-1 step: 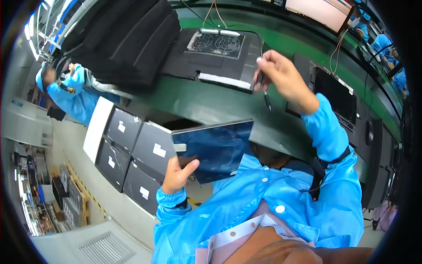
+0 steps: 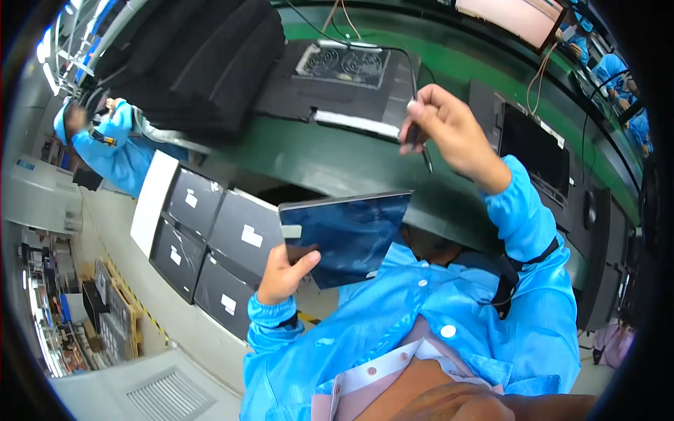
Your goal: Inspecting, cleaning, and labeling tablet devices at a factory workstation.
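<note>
My left hand (image 2: 282,275) is closed on the left edge of a dark, glossy flat screen panel (image 2: 354,235), thumb on its face. The panel is tilted up in front of my body, with a pale tab near its upper left corner. Over the bench, my right hand (image 2: 460,133) pinches a thin black cable (image 2: 412,69) that runs down from the back of the bench. The cable's slim plug end (image 2: 429,161) hangs below my fingers, apart from the panel. My fingers hide the part that they grip.
Black foam sheets (image 2: 189,63) are stacked at the back left of the green bench (image 2: 281,151). Behind my right hand lies a foam tray (image 2: 344,95) with a clear-topped unit. Another dark screen (image 2: 535,151) lies right. Boxed dark panels (image 2: 249,235) stand left; a co-worker (image 2: 112,151) is beyond.
My right hand has shifted slightly, and the cable's plug end hangs a little higher. The panel in my left hand has moved slightly to the right.
</note>
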Demonstrator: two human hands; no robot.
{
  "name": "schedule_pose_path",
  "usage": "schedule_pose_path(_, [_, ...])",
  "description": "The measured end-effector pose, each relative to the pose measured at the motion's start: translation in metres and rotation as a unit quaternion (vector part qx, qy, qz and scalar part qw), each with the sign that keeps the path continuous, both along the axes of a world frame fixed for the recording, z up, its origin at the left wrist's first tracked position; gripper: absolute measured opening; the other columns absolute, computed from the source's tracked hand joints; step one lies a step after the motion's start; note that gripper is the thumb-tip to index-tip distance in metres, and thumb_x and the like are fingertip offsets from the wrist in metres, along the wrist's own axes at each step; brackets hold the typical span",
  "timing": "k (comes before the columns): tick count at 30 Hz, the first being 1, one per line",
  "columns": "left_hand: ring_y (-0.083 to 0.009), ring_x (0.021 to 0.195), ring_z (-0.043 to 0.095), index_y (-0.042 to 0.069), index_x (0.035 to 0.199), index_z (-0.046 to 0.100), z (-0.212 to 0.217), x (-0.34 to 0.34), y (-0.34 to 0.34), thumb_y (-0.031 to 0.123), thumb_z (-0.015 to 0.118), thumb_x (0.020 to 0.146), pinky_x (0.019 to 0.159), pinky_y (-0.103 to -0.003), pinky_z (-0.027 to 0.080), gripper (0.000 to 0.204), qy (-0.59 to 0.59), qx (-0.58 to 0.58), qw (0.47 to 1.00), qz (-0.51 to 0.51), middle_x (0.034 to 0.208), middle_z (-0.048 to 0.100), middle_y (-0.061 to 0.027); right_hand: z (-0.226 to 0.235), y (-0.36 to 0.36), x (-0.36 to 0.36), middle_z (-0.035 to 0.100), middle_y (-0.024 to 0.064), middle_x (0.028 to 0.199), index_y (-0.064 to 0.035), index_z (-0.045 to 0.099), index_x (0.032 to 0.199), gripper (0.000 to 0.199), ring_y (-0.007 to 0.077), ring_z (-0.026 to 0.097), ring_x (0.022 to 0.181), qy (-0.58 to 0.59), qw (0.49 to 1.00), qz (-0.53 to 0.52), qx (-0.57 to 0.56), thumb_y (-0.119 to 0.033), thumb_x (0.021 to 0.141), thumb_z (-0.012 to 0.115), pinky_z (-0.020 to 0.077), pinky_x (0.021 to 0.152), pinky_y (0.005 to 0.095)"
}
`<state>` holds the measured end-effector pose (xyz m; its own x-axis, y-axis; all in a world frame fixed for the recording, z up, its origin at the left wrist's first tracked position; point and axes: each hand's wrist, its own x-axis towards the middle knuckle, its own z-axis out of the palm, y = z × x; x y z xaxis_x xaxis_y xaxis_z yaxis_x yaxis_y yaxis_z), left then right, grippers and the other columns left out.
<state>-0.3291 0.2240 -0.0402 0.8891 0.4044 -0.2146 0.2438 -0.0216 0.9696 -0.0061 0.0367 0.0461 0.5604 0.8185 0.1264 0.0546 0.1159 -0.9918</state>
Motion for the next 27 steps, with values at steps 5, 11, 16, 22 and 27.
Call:
schedule_pose_path(5, [-0.0154,0.091,0.065,-0.007,0.119,0.064,-0.002,0.010,-0.010,0.023,0.078,0.092,0.082,-0.033,0.053,0.042,-0.023,-0.040,0.997,-0.067,0.099,0.072,-0.0098,-0.015,-0.013,-0.061,0.071,0.0135,0.091,-0.0044,0.045,0.106,0.017,0.0198,0.071,0.084,0.015,0.997,0.067,0.032,-0.020,0.109,0.051,0.0542,0.073,0.0300])
schedule_pose_path(11, [-0.0180,0.093,0.067,-0.006,0.120,0.064,-0.004,0.017,-0.011,0.023,0.078,0.092,0.086,-0.034,0.054,0.043,0.038,-0.020,0.993,-0.112,0.102,0.072,-0.0142,-0.024,-0.021,-0.072,0.071,0.0147,0.093,-0.0016,0.047,0.107,0.017,0.0189,0.070,0.087,-0.039,0.998,0.052,0.025,-0.018,0.109,0.051,0.0547,0.077,0.0311])
schedule_pose_path(16, [-0.0162,0.091,0.066,-0.006,0.119,0.065,-0.008,0.018,-0.019,0.023,0.077,0.093,0.083,-0.033,0.053,0.040,-0.001,-0.034,0.994,-0.107,0.100,0.072,-0.0126,-0.024,-0.026,-0.074,0.070,0.0138,0.092,-0.0001,0.048,0.109,0.017,0.0181,0.070,0.088,-0.005,0.998,0.047,0.045,-0.017,0.109,0.051,0.0542,0.078,0.0300])
schedule_pose_path(22, [-0.0140,0.088,0.065,-0.004,0.117,0.065,-0.011,0.016,-0.025,0.022,0.077,0.094,0.081,-0.031,0.052,0.037,-0.011,-0.030,0.995,-0.097,0.097,0.072,-0.0098,-0.030,-0.032,-0.077,0.071,0.0135,0.093,0.0003,0.048,0.110,0.015,0.0163,0.068,0.088,-0.064,0.997,0.042,0.021,-0.014,0.109,0.050,0.0536,0.078,0.0295])
schedule_pose_path(27, [-0.0123,0.085,0.063,-0.004,0.116,0.065,-0.011,0.016,-0.026,0.021,0.075,0.095,0.077,-0.029,0.052,0.034,-0.015,-0.049,0.993,-0.102,0.094,0.071,-0.0080,-0.033,-0.031,-0.080,0.073,0.0109,0.090,-0.0002,0.051,0.106,0.015,0.0118,0.065,0.082,-0.058,0.998,0.009,0.010,-0.014,0.106,0.056,0.0514,0.073,0.0281])
